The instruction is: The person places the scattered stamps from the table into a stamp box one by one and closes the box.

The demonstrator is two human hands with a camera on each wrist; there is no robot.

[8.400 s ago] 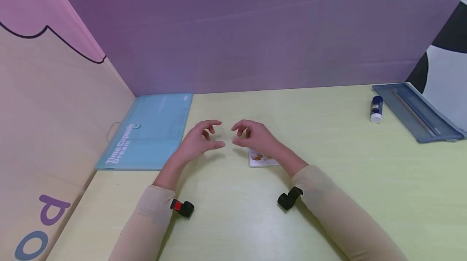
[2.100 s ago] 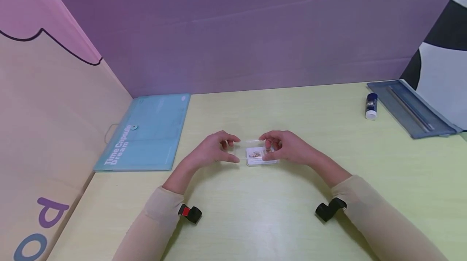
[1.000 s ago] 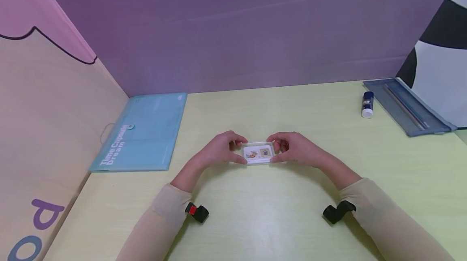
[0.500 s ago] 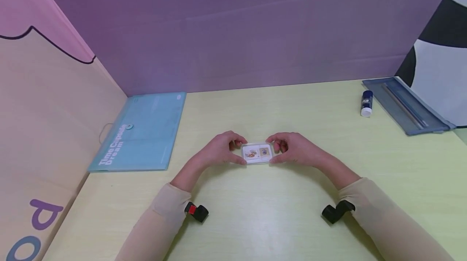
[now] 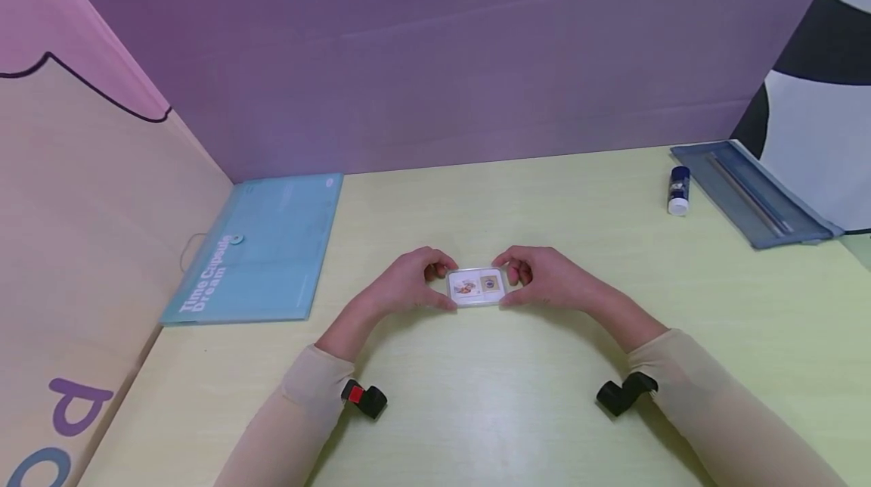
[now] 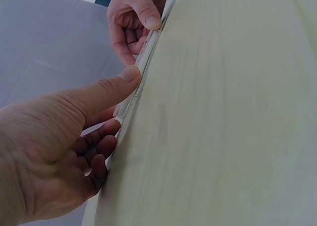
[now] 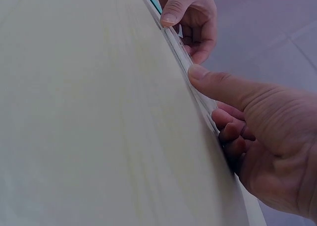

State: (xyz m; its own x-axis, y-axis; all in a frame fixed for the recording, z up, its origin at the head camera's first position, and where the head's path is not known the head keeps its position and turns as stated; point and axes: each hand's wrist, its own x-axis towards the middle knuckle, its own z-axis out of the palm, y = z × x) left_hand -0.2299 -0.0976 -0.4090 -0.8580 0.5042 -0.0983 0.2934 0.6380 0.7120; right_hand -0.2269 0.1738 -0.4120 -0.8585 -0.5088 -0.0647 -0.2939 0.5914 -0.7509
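A small clear plastic case [image 5: 477,287] lies flat on the table near the middle of the head view. Two small printed pictures show on the white card inside it. My left hand [image 5: 411,280] grips its left end, thumb at the near corner and index finger at the far corner. On the opposite end, my right hand [image 5: 547,275] pinches the case the same way. Both wrist views catch the case edge-on, low on the tabletop, with the thumbs [image 6: 130,75] along its near side.
A blue document folder [image 5: 272,222] with white lettering lies at the left by the wall. Toward the back right stand a glue stick [image 5: 679,190] and a grey-blue zip pouch [image 5: 748,196]. A purple panel [image 5: 435,56] rises behind the table [image 5: 442,411].
Both hands came together at the table's middle, lowered a clear cover over the card piece and brought it down onto it. Over the last second the hands have stayed there, gripping.
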